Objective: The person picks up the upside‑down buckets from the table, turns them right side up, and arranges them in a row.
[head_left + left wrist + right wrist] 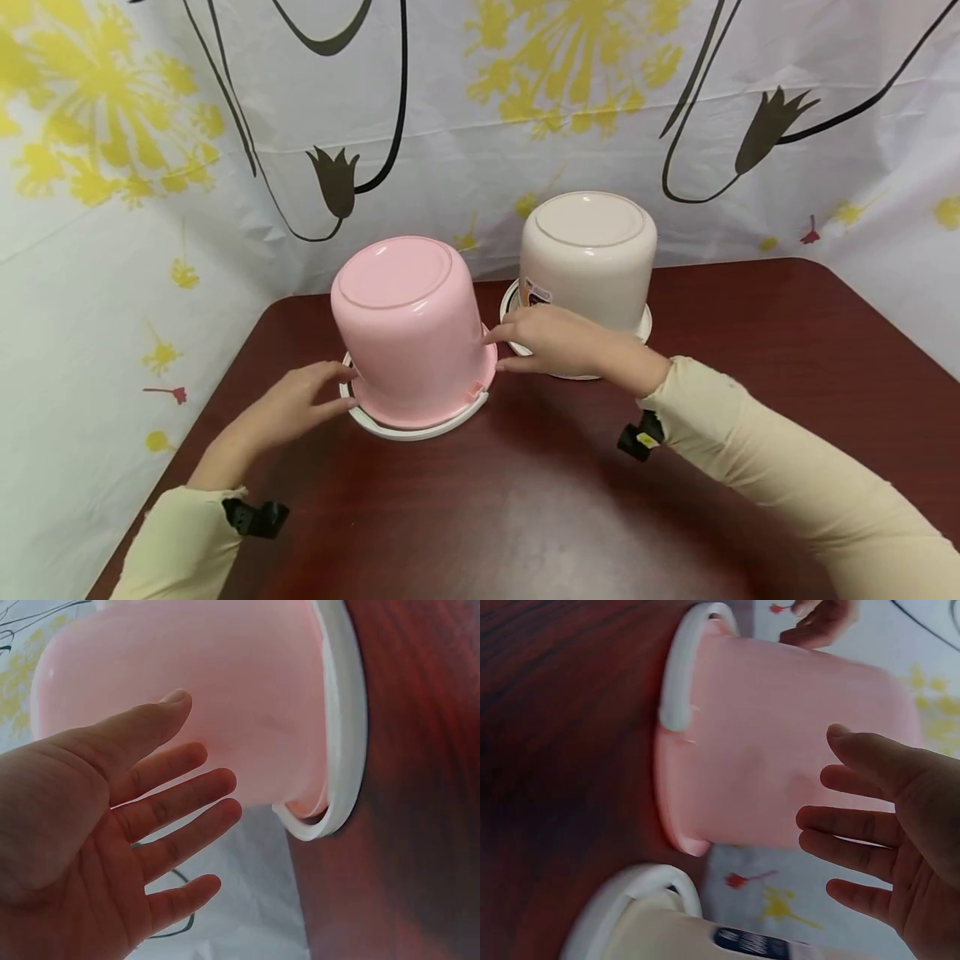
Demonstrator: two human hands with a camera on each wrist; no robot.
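Note:
A pink bucket (412,350) stands upside down on the table, its base facing up and its white handle (412,434) lying round the front of the rim. My left hand (288,408) is at its left side, fingertips close to the rim and handle. On the opposite side, my right hand (558,340) reaches toward the lower wall with fingers extended. Both wrist views show the fingers spread apart and only slightly bent beside the pink wall, with nothing gripped. Behind the right hand, a cream bucket (588,267) is also upside down, partly hidden by that hand.
The dark red-brown table (480,508) has rounded back corners. A white cloth (450,100) with yellow and dark flower prints hangs behind and to the left. A label (751,942) shows on the cream bucket's side. Each wrist wears a small black camera mount (640,436).

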